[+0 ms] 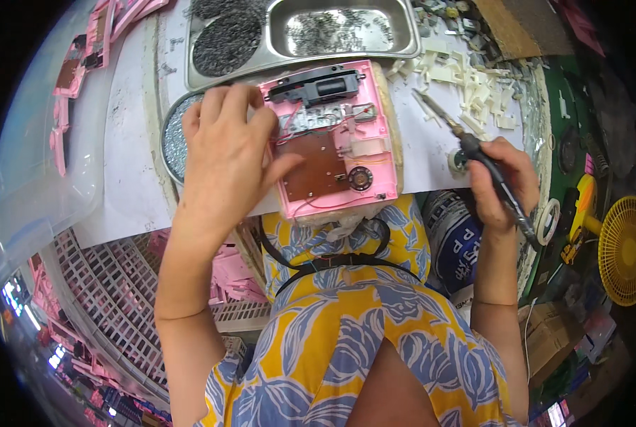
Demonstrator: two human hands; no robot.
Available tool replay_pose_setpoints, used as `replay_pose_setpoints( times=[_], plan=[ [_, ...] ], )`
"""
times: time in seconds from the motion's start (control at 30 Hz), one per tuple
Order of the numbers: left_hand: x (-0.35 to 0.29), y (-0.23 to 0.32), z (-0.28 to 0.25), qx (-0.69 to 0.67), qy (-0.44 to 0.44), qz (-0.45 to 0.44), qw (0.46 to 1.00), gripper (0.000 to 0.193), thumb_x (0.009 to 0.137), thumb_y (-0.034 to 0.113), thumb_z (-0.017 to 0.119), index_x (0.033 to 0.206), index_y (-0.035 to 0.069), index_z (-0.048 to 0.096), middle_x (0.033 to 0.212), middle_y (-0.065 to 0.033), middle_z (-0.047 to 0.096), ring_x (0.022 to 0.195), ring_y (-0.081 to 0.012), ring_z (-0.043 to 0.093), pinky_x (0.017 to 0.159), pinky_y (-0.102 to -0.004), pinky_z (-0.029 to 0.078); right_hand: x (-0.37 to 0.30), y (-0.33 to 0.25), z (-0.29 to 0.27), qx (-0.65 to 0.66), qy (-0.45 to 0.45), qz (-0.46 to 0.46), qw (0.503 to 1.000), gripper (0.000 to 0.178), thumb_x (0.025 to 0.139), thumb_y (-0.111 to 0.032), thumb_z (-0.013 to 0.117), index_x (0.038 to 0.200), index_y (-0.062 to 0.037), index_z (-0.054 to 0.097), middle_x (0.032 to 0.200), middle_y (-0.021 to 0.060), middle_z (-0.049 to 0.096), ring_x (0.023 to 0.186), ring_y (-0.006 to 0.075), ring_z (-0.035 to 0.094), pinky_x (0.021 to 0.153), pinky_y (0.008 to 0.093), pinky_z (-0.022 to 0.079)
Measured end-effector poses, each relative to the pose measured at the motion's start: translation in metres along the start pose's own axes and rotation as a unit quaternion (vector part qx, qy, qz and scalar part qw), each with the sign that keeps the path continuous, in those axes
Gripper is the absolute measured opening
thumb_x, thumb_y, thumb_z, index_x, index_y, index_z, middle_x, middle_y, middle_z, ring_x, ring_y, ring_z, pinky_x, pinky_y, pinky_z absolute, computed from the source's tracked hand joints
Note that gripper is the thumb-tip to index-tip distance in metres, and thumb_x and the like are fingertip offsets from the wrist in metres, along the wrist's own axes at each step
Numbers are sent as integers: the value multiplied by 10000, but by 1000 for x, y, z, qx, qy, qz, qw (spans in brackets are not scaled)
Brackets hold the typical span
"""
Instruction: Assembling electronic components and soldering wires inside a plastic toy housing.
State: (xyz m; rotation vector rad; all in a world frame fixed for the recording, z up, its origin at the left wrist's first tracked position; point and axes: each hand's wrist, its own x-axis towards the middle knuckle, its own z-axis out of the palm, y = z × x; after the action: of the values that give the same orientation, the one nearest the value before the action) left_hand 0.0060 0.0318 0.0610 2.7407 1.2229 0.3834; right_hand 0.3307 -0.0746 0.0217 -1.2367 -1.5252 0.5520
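Note:
A pink plastic casing (379,171) lies on a padded block in front of me, with its inside facing up. It holds a brown circuit board (309,171), a black part (325,87) at the top, thin wires and a small round speaker (361,178). My left hand (225,142) hovers over the casing's left edge, thumb apart and fingers bent; some fingertips are hidden. Close to those fingers stands a round tin (170,142) full of small shiny metal pieces. In my right hand (503,181) is a black-handled soldering iron (499,171), tip pointing up and left, right of the casing.
A metal tray (275,64) with small dark screw-like pieces stands at the back. White plastic parts (474,85) are heaped at the back right. Right of me are a yellow fan (620,249) and a white tape roll (548,222). A plastic basket (112,292) sits lower left.

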Motion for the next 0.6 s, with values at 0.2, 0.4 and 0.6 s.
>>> replay_pose_setpoints(
  times=[0.2,0.4,0.6],
  plan=[
    [-8,-10,-6,-100,-4,52,994,167,787,104,778,915,76,674,1078,-86,619,990,-287,597,892,-425,451,6,-5,5,-16,41,16,999,317,808,12,792,1093,52,659,959,148,697,838,177,671,781,273,530],
    [2,22,27,-543,73,-241,801,81,922,15,720,975,-40,693,857,-42,707,673,-58,620,617,-199,501,33,-31,50,182,15,129,975,313,922,-38,699,1220,25,629,996,114,704,722,103,641,616,218,505],
    [5,36,40,-571,130,-229,778,99,920,21,728,1000,-21,689,830,-24,697,669,-43,604,590,-184,471,68,-41,99,147,-78,112,980,445,890,-20,717,1324,-58,626,1007,49,720,844,61,638,720,204,514]
  ],
)
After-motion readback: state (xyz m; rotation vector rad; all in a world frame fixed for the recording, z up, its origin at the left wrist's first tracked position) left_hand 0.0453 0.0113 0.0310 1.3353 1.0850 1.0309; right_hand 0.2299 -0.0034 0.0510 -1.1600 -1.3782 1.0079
